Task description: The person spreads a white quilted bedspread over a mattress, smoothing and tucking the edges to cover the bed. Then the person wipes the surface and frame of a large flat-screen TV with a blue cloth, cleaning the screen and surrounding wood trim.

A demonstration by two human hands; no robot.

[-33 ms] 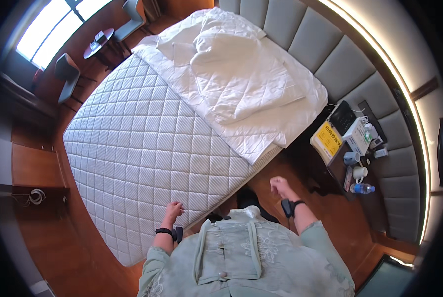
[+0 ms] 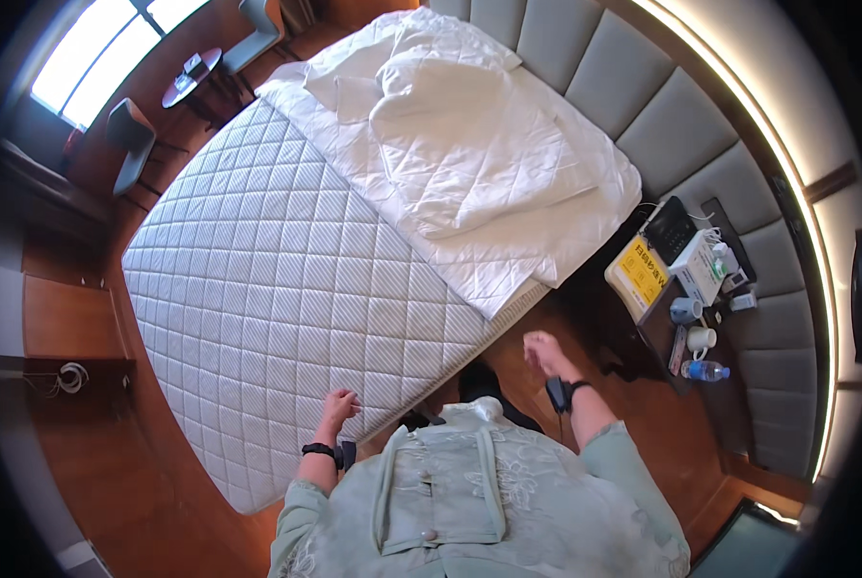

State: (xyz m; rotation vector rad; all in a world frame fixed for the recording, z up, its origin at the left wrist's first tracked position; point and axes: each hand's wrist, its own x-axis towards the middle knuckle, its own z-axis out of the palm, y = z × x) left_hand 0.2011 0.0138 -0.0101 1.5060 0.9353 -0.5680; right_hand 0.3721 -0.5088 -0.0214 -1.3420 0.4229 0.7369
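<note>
Right hand (image 2: 544, 354) slightly farther forward, left hand (image 2: 339, 407) near mattress (image 2: 301, 318), both with fingers loosely apart.

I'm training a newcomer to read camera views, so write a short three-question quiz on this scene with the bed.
1. True or false: the white bedding leaves part of the mattress uncovered.
2. Which of these is closest to the plastic bottle? A the yellow sign; B the white mug; C the blue-grey mug.
3. Which hand, as pictured, has the wooden floor directly behind it?

Key:
1. True.
2. B.
3. The right hand; the left hand shows in front of the mattress.
</note>
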